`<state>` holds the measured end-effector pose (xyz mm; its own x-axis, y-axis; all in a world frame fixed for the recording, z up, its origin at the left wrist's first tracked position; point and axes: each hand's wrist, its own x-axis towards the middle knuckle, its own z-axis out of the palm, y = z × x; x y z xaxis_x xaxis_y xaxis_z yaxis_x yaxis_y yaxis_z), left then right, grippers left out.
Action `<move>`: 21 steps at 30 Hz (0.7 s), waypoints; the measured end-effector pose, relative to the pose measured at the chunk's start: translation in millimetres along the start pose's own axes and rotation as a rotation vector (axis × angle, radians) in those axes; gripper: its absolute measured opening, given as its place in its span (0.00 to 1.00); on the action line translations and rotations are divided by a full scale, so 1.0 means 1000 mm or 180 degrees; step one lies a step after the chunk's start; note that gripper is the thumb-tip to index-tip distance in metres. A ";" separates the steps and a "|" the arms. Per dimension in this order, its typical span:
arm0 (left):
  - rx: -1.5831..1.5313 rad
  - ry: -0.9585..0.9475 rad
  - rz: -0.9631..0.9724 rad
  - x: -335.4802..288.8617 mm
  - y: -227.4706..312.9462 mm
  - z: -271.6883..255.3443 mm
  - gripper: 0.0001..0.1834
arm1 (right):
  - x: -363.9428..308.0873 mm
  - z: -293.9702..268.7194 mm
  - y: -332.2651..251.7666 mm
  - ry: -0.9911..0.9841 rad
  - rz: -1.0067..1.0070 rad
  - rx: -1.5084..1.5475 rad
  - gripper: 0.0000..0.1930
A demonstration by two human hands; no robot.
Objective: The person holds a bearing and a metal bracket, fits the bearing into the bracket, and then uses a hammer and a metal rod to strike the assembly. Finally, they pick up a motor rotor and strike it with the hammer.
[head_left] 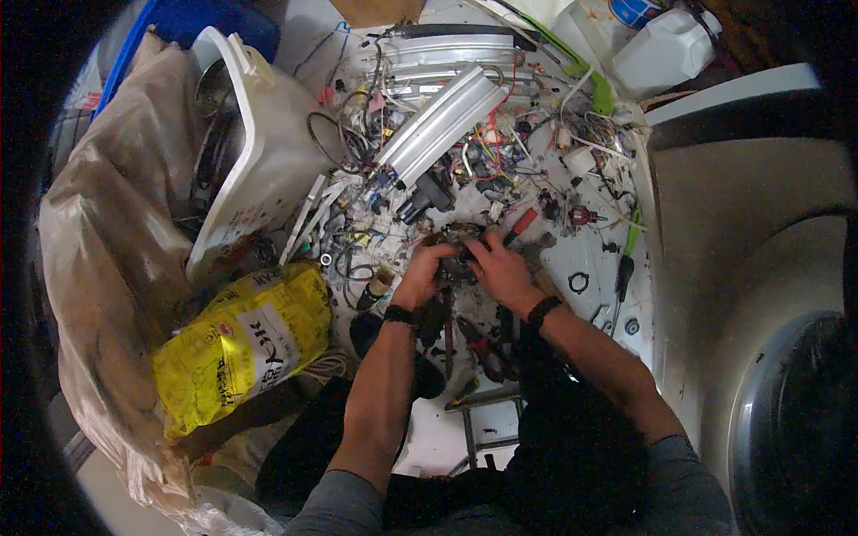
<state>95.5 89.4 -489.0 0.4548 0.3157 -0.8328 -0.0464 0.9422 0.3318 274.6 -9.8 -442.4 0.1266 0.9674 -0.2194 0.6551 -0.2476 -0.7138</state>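
My left hand (424,275) and my right hand (506,275) meet over a dark, dirty, roundish part (461,239), perhaps metal. Fingers of both hands curl round it from either side; their tips are partly hidden. Just beyond my right hand lies a red-handled tool (520,225), its working end out of sight. Below my hands are red-handled pliers (483,348) and a rusty rod-like tool (449,326). A black plug-like piece (427,196) lies just past my left hand.
Wires and small scrap parts cover the surface ahead, with silver metal profiles (442,125) on top. At left stand a white bin (268,134), a yellow bag (241,348) and a large beige sack (107,232). A white jug (666,54) is far right; a grey panel (733,241) lies right.
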 end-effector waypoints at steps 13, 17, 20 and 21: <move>-0.0212 0.0222 0.0237 0.000 -0.011 0.001 0.25 | 0.010 -0.014 -0.006 -0.0368 -0.0829 -0.0229 0.13; -0.0286 0.0214 0.0506 -0.001 -0.011 0.026 0.22 | 0.007 -0.014 0.012 -0.0251 -0.0910 -0.0323 0.15; 0.0138 0.0501 0.0676 -0.003 -0.008 0.036 0.22 | 0.005 -0.015 0.016 -0.0356 -0.0690 -0.0474 0.15; 0.0224 0.0577 0.0802 -0.004 -0.007 0.033 0.23 | 0.004 -0.016 0.010 -0.0055 -0.0619 -0.0327 0.14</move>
<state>123.8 78.4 -473.2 0.2705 0.5590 -0.7838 -0.0728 0.8237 0.5623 293.6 -7.5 -440.3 -0.0217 0.9951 -0.0963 0.7386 -0.0489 -0.6724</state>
